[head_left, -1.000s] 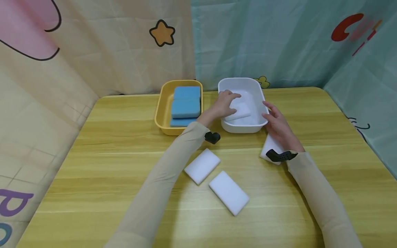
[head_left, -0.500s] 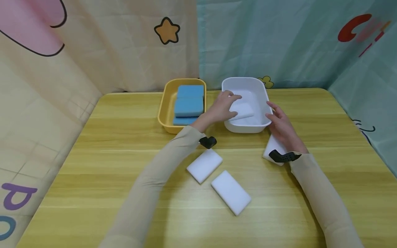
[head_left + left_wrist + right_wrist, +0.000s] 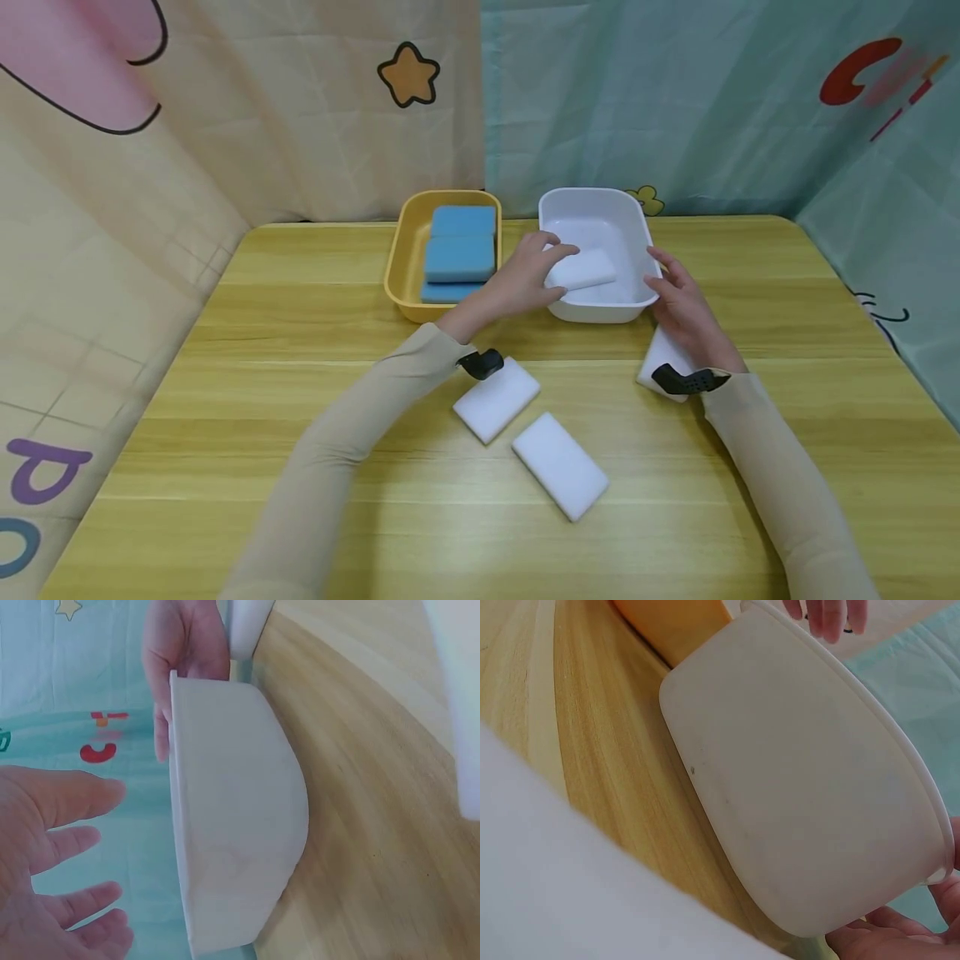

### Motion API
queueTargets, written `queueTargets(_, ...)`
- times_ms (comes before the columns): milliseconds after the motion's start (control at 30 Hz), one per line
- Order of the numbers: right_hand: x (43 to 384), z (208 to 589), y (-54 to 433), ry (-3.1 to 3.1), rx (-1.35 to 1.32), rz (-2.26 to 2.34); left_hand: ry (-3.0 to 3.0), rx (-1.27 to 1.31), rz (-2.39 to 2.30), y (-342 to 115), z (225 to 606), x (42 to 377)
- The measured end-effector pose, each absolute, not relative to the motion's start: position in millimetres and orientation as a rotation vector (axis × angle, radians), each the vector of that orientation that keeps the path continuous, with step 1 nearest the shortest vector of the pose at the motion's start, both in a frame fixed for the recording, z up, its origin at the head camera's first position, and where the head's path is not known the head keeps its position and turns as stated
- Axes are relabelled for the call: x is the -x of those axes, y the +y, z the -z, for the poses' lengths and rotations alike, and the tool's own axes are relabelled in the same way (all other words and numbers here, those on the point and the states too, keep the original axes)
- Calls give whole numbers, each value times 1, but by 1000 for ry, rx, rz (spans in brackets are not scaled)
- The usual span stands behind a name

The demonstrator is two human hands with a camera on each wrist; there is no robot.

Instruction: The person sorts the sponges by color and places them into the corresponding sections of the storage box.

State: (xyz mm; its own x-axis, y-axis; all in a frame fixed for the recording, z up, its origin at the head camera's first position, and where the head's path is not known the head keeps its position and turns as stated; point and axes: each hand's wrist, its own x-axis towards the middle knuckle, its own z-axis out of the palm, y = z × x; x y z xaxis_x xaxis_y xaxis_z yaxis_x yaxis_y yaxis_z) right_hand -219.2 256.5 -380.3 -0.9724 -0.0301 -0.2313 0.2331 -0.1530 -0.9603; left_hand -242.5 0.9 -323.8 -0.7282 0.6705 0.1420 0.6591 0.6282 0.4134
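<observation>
My left hand (image 3: 525, 275) hovers over the left rim of a white plastic basin (image 3: 603, 312), thumb and fingers spread with nothing between them. In the left wrist view its fingers (image 3: 79, 799) point toward the basin's side. A white sponge (image 3: 585, 271) lies inside the basin, partly behind that hand. On the basin's right side my right hand (image 3: 682, 312) holds the rim, thumb and fingertips at the edge. The right wrist view shows its fingers (image 3: 889, 941) around the far end of the basin wall. Under the right wrist lies another white sponge (image 3: 663, 358), partly covered.
Left of the white basin stands a yellow basin (image 3: 397, 287) with several blue sponges (image 3: 459, 260) stacked in it. Two white sponges, one nearer (image 3: 561, 467) and one farther (image 3: 497, 402), lie on the wooden table (image 3: 225, 433). A printed curtain (image 3: 315, 125) hangs behind.
My left hand has drawn back left and slightly toward me, exposing more of the sponge in the white basin. The right hand keeps its place at the rim. The head view has shifted slightly.
</observation>
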Motion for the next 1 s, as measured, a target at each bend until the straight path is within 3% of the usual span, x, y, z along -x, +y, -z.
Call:
queueTargets(467,219,381,257,1928,-242,2241,2794,-1288,-662,-11,318,212)
queueTargets(1000,220,381,257,1924,-234,2245,2780,-1392,-528,-36,340,187)
